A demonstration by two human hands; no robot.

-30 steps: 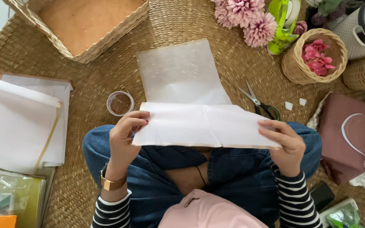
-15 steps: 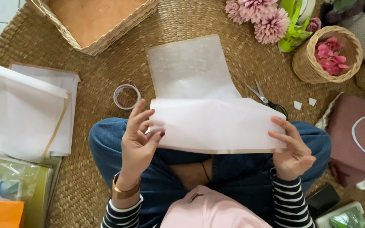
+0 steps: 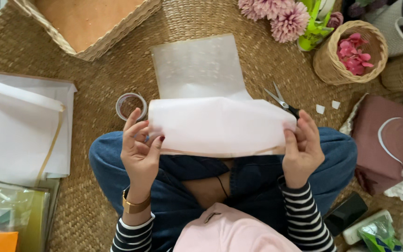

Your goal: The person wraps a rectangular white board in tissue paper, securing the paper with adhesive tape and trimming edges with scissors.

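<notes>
White translucent paper sheet (image 3: 220, 126), folded over, is held above our crossed legs. We grip its left edge with the left hand (image 3: 140, 148), fingers pinched on the fold; the right hand (image 3: 302, 149) clasps the right edge likewise. Beyond it a second sheet (image 3: 197, 65) lies flat on the woven mat (image 3: 117, 70). Scissors (image 3: 281, 100) rest just beside the right corner, a tape roll (image 3: 130, 105) near the left hand.
</notes>
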